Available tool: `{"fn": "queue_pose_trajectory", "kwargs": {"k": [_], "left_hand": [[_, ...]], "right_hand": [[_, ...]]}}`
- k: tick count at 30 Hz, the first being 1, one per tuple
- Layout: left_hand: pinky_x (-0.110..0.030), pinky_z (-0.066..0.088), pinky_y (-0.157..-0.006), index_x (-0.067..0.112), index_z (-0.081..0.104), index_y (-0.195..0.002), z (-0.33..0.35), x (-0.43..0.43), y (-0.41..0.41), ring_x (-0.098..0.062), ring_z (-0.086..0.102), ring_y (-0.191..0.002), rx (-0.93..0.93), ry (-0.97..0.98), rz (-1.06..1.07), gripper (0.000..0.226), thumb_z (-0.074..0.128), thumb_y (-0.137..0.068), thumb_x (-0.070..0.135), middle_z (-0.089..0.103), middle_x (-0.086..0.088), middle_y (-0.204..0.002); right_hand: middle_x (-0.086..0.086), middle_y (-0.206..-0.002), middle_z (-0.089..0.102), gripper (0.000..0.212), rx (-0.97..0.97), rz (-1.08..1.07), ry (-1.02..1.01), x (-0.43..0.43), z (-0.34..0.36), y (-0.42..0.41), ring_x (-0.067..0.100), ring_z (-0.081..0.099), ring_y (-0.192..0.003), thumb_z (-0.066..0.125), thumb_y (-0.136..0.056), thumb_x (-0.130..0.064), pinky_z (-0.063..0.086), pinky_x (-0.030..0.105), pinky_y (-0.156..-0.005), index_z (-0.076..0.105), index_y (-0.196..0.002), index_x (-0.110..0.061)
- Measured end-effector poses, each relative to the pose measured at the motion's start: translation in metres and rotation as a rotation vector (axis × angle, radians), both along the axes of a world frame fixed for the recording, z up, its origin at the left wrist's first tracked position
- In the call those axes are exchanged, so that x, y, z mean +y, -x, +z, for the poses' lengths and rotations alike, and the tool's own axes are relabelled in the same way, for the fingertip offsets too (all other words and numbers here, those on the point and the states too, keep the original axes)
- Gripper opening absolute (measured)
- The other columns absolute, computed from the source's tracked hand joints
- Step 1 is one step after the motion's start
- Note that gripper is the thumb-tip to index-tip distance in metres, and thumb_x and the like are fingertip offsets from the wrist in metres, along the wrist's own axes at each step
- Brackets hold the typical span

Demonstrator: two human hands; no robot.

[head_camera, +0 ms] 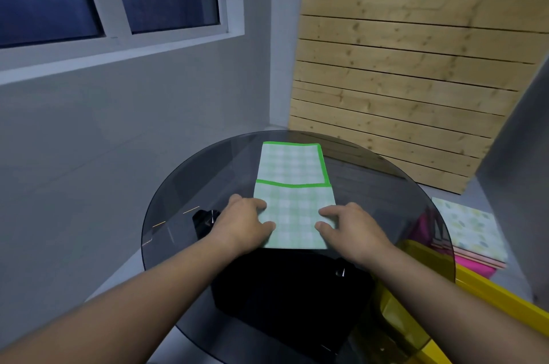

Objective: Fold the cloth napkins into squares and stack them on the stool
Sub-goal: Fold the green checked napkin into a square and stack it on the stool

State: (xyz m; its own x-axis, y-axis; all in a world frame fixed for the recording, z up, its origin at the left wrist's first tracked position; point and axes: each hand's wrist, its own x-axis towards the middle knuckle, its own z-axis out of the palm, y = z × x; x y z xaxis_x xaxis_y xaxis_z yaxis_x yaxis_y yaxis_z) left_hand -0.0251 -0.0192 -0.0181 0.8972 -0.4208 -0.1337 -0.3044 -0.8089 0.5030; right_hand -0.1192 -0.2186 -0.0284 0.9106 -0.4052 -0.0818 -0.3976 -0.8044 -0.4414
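While we hold it, green-checked cloth napkin (pixel 292 167): half-folded, flat on round smoked-glass table (pixel 184 185)
Our left hand (pixel 243 224): pinching its left edge
Our right hand (pixel 353 230): pinching its right edge

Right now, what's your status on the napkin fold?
Left hand and right hand grip green napkin, near end. Part-folded, flat on glass table. Folded stack sits far right. Nothing blocking.

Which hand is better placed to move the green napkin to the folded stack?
Right, likely. The right hand holds the green napkin at its right edge, and the folded stack lies off the right rim of the glass table. The left hand would have to cross over.
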Motion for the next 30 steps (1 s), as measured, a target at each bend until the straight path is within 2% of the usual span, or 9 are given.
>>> {"fn": "queue_pose_trajectory", "kwargs": {"k": [6, 11, 14, 17, 21, 24, 26, 28, 30], "left_hand": [[-0.04, 0.051, -0.089, 0.02, 0.055, -0.094, -0.01, 0.001, 0.002, -0.027, 0.055, -0.096, -0.081, -0.098, -0.057, 0.028, 0.051, -0.094, 0.048, 0.038, -0.004, -0.112], [-0.04, 0.042, -0.09, 0.016, 0.053, -0.111, -0.016, 0.0, 0.011, -0.026, 0.044, -0.104, -0.33, -0.298, -0.12, 0.036, 0.035, -0.101, 0.045, 0.04, -0.005, -0.113], [-0.041, 0.024, -0.114, 0.015, 0.044, -0.136, -0.024, 0.001, 0.007, -0.029, 0.033, -0.134, -0.478, -0.313, -0.2, 0.045, 0.026, -0.103, 0.041, 0.036, -0.013, -0.144], [-0.038, -0.009, -0.124, 0.014, 0.006, -0.16, -0.028, 0.004, -0.003, -0.017, -0.011, -0.154, -0.361, -0.259, -0.376, 0.062, 0.02, -0.106, 0.04, -0.005, -0.005, -0.168], [-0.038, -0.011, -0.124, 0.016, -0.007, -0.159, -0.031, 0.003, -0.008, -0.01, -0.021, -0.151, -0.214, -0.281, -0.402, 0.072, 0.013, -0.103, 0.056, -0.016, 0.0, -0.166], [-0.041, -0.012, -0.124, 0.015, -0.011, -0.158, -0.031, 0.002, -0.007, -0.011, -0.024, -0.15, -0.205, -0.346, -0.407, 0.074, 0.01, -0.102, 0.058, -0.02, 0.0, -0.165], [-0.042, -0.012, -0.124, 0.015, -0.012, -0.158, -0.03, 0.002, -0.007, -0.012, -0.024, -0.15, -0.208, -0.366, -0.41, 0.074, 0.009, -0.102, 0.058, -0.021, -0.001, -0.165], [-0.043, -0.012, -0.124, 0.015, -0.012, -0.158, -0.03, 0.001, -0.007, -0.012, -0.024, -0.15, -0.207, -0.371, -0.413, 0.074, 0.009, -0.102, 0.058, -0.021, -0.001, -0.165], [-0.042, -0.012, -0.124, 0.014, -0.011, -0.158, -0.031, 0.001, -0.008, -0.012, -0.023, -0.15, -0.213, -0.368, -0.416, 0.074, 0.009, -0.102, 0.058, -0.02, -0.001, -0.166]], "right_hand": [[0.001, -0.118, 0.048, 0.041, 0.028, 0.044, 0.138, 0.004, 0.003, 0.006, 0.026, 0.056, -0.111, 0.043, -0.096, -0.051, 0.041, 0.038, -0.095, 0.054, -0.133, -0.038], [0.0, -0.113, 0.049, 0.043, 0.027, 0.06, 0.24, 0.004, 0.0, 0.01, 0.025, 0.051, -0.113, 0.036, -0.097, -0.056, 0.033, 0.04, -0.096, 0.05, -0.136, -0.044], [-0.004, -0.106, 0.044, 0.046, 0.003, 0.048, 0.317, 0.005, -0.007, 0.013, 0.022, 0.046, -0.11, 0.031, -0.098, -0.059, 0.032, 0.039, -0.093, 0.045, -0.14, -0.047], [-0.005, -0.103, 0.042, 0.046, -0.032, 0.028, 0.341, 0.006, -0.011, 0.014, 0.02, 0.042, -0.105, 0.028, -0.098, -0.059, 0.031, 0.038, -0.092, 0.044, -0.14, -0.047], [-0.004, -0.103, 0.042, 0.046, -0.035, 0.029, 0.355, 0.007, -0.011, 0.016, 0.019, 0.039, -0.104, 0.027, -0.099, -0.058, 0.032, 0.037, -0.092, 0.044, -0.141, -0.047], [0.001, -0.127, 0.04, 0.045, -0.026, 0.048, 0.373, 0.009, -0.006, 0.015, 0.023, 0.033, -0.122, 0.031, -0.099, -0.055, 0.028, 0.041, -0.102, 0.047, -0.139, -0.042], [0.007, -0.158, 0.018, 0.045, -0.037, 0.135, 0.424, 0.01, -0.001, 0.008, 0.029, 0.01, -0.146, 0.031, -0.1, -0.051, 0.011, 0.044, -0.117, 0.042, -0.141, -0.038], [0.006, -0.166, 0.002, 0.053, -0.038, 0.251, 0.412, 0.013, 0.003, -0.009, 0.026, -0.007, -0.152, 0.027, -0.101, -0.047, -0.004, 0.043, -0.121, 0.029, -0.15, -0.029], [0.005, -0.166, -0.001, 0.061, 0.029, 0.319, 0.348, 0.013, 0.002, -0.032, 0.023, -0.01, -0.152, 0.023, -0.102, -0.046, -0.007, 0.042, -0.123, 0.015, -0.156, -0.019]]}}
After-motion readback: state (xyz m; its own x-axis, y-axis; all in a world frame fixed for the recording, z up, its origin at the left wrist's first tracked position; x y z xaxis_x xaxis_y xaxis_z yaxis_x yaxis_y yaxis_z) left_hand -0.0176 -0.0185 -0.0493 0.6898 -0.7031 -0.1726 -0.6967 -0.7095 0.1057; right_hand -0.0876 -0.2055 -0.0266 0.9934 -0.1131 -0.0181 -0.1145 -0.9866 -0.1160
